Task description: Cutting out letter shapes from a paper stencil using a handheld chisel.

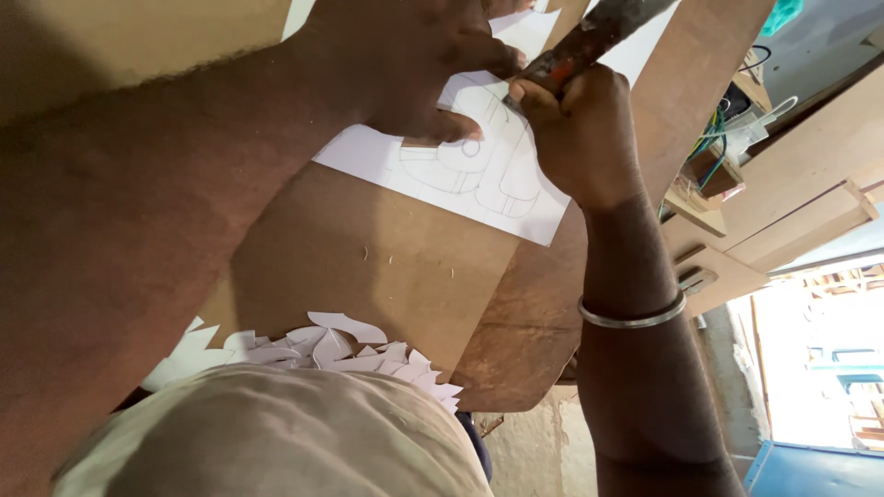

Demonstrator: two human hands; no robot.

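So the person is leaning over a brown board (387,267) with a white sheet of paper (479,175) lying flat on it, and the paper has curvy pencil outlines drawn across it. The left hand (414,64) is pressing down on the paper, fingers spread and flat with the tips right on the drawn shapes. Looks to me like that's there to pin the sheet so it's not sliding around while the blade is working on it. It's not gripping anything, just pushing down.

The right hand (580,129) is wrapped tight in a fist around a knife (575,46) with a worn, reddish handle, held kind of like a pen with the handle sticking up and away. The tip is coming down onto the paper just beside the left fingertips, right on one of the lines. I can't actually see the blade edge, it's tucked between the two hands. There's a metal bangle (633,316) sitting on that wrist.

Down at the near edge of the board there's a pile of white paper scraps (313,352), pointy little offcuts, lying against the person's beige clothing (276,433). Probably just pushed out of the way there.

Off to the right there's some wooden shelving (792,193) with a tangle of coloured wires (714,147).
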